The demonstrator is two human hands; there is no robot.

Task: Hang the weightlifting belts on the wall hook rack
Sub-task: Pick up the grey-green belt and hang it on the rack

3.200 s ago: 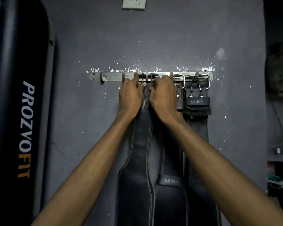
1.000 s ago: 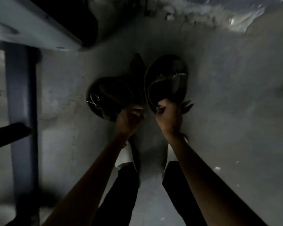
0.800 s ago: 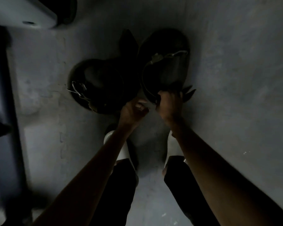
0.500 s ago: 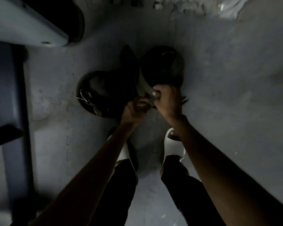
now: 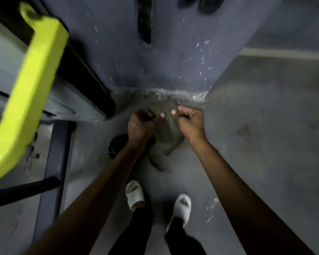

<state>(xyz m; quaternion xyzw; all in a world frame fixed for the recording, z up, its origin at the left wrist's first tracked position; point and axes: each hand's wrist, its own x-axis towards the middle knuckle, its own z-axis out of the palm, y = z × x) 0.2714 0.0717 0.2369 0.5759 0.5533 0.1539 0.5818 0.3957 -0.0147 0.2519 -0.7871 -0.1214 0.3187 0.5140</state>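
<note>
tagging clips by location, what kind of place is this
Probably a gym corner. Both hands lift a weightlifting belt off a bare grey floor, belt ends hang on the painted wall above, and a padded machine with a yellow-green bar stands left.

- Your left hand [image 5: 139, 126] is out ahead of you and low, fingers curled, thumb tip pressed down in a pinch.
- Your right hand [image 5: 189, 122] sits just beside it at the same height, thumb and forefinger closed in a matching pinch.
- Both bare forearms reach forward, converging toward the hands.
- Your feet stand apart below.
</note>
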